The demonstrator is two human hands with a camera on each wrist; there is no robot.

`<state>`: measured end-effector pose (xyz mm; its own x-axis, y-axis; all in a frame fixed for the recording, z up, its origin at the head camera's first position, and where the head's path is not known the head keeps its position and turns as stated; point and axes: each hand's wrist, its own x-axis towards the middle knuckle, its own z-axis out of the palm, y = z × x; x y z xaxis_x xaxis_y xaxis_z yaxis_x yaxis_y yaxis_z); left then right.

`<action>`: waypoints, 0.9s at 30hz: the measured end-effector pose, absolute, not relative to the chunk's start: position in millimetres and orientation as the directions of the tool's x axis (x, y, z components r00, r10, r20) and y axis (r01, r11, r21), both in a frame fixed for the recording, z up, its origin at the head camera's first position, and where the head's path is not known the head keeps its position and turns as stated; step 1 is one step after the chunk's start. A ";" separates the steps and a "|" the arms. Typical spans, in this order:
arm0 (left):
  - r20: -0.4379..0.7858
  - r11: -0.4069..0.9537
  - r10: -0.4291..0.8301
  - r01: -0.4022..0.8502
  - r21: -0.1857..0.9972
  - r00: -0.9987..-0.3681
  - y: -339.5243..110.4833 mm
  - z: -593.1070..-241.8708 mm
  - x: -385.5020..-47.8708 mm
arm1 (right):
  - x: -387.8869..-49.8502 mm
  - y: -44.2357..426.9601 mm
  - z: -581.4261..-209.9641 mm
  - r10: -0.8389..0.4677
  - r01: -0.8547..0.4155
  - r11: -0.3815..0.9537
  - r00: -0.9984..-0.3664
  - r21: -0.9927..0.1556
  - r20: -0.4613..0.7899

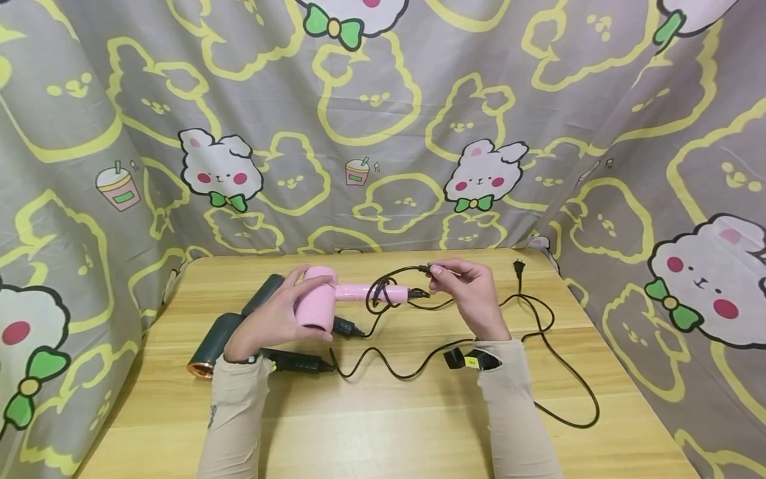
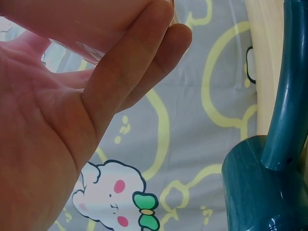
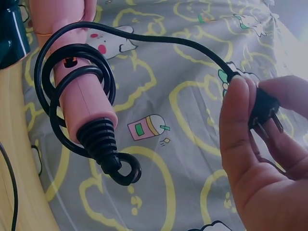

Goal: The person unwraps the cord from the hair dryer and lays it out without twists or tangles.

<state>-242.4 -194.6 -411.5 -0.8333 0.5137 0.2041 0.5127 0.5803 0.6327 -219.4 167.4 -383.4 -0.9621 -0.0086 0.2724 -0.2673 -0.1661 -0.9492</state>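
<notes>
My left hand (image 1: 272, 319) grips the barrel of a pink hair dryer (image 1: 317, 299), its handle pointing right. A black cord (image 3: 168, 40) is looped several times around that handle in the right wrist view. At the cord's free end, my right hand (image 1: 469, 293) pinches a black two-prong plug (image 3: 263, 107) between thumb and fingers, its prongs exposed. Under and beside my left forearm lies a dark green hair dryer (image 1: 217, 339) with a copper-coloured rim. Behind it is a second dark green hair dryer (image 1: 263, 294), partly hidden by my left hand.
Black cords (image 1: 589, 392) snake across the wooden table (image 1: 371, 432). Another two-prong plug (image 1: 518, 268) lies at the back right. A black block with a yellow label (image 1: 472, 362) sits by my right sleeve. A patterned grey curtain (image 1: 383, 226) encloses the table's back and sides.
</notes>
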 end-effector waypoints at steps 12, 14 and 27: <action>0.220 0.586 0.496 0.510 0.629 -0.840 -200.5 -411.0 -243.1 | -217.2 168.9 -386.1 -0.252 -0.232 0.001 -0.941 -0.973 0.224; 0.219 0.587 0.491 0.506 0.632 -0.843 -201.6 -410.9 -243.0 | -217.3 170.4 -386.9 -0.292 -0.205 0.020 -0.937 -0.978 0.191; 0.218 0.583 0.477 0.492 0.646 -0.851 -205.8 -409.8 -242.7 | -227.1 179.0 -403.3 -0.584 -0.028 0.218 -0.805 -0.976 -0.107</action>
